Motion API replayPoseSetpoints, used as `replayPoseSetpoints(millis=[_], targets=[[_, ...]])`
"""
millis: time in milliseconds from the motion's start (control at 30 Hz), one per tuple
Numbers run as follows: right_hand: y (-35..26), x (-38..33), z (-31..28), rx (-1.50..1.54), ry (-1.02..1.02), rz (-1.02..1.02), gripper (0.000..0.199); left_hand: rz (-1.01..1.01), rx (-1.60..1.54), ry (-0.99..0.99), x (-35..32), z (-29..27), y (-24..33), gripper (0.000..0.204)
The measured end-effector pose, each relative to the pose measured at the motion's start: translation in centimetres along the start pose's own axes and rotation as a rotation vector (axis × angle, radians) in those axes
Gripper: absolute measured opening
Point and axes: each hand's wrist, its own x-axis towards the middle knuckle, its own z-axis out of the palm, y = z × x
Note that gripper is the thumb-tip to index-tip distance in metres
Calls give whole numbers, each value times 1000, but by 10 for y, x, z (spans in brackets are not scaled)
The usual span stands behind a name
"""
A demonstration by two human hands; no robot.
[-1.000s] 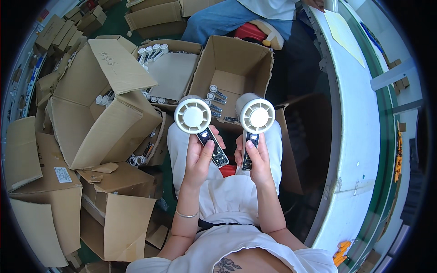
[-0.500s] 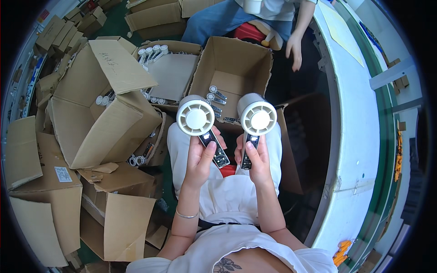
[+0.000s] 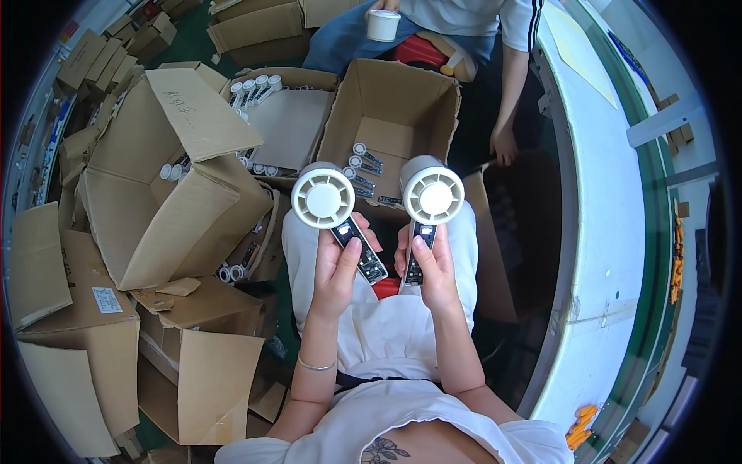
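Note:
Two white handheld fans with round, spoked heads and exposed circuit boards along their handles are held up side by side over my lap. My left hand (image 3: 338, 267) is closed around the handle of the left fan (image 3: 323, 199), its thumb on the board. The right fan (image 3: 433, 196) is gripped the same way by my right hand (image 3: 434, 267). A small light glows on each handle. Just beyond the fans, an open cardboard box (image 3: 398, 97) has several similar fans (image 3: 362, 166) lying along its inside.
More fans (image 3: 255, 91) lie in a box at the upper left, beside a large open carton (image 3: 127, 193). Flattened and open cartons (image 3: 77, 294) crowd the left. A white table (image 3: 595, 255) curves along the right. Opposite, a person holds a white cup-like part (image 3: 382, 25).
Both fans and my hands have shifted slightly left in the picture. The other person's arm has lowered toward the dark box, and the white part in their other hand has come down into view.

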Motion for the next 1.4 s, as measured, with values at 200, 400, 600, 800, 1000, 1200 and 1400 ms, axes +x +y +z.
replayPoseSetpoints(millis=[200,400,600,800,1000,1200,1400], targets=[[1,1,1,-24,-5,4,46,-1,-12,9,0,-1,-1,25],[1,2,5,-13,-15,12,45,-2,-25,14,-2,-2,1,26],[2,0,6,-42,-12,2,45,9,-37,-6,-2,0,3,27],[-2,-3,6,-53,-14,5,46,13,-40,-36,-3,1,2,26],[0,-2,6,-31,-40,9,47,22,-1,-30,-5,2,5,27],[2,-2,2,-1,-87,2,47,21,5,-41,-8,-1,5,30],[-3,-5,-13,86,-58,-68,45,20,-162,65,-5,10,14,35]])
